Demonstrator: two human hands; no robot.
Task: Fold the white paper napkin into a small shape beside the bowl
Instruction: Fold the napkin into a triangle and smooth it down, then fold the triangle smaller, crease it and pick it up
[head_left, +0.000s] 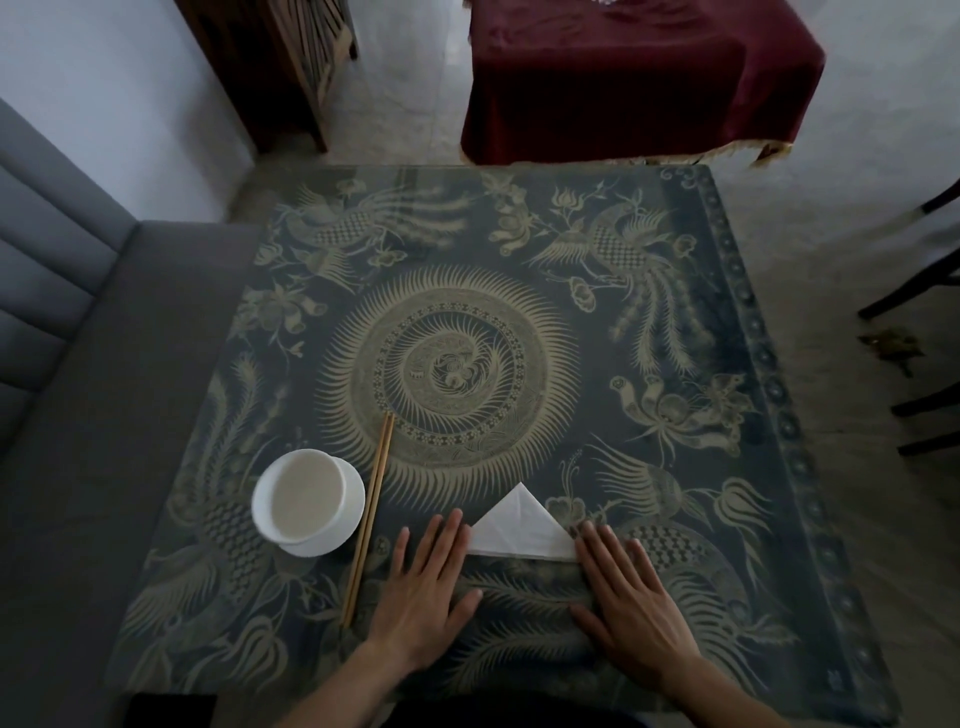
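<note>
A white paper napkin (521, 527) lies folded into a triangle on the patterned table, its point facing away from me. My left hand (426, 587) lies flat with straight fingers, its fingertips at the napkin's left corner. On the other side, my right hand (631, 597) rests flat too, fingertips at the right corner. A white bowl (306, 496) on a small white saucer stands to the left of the napkin.
A pair of wooden chopsticks (370, 512) lies between the bowl and my left hand. The table (519, 249) has a dark cloth with gold phoenix patterns. A grey sofa (78, 389) borders the left side; a red-draped table (639, 78) stands beyond; dark chair legs (914, 291) show at right.
</note>
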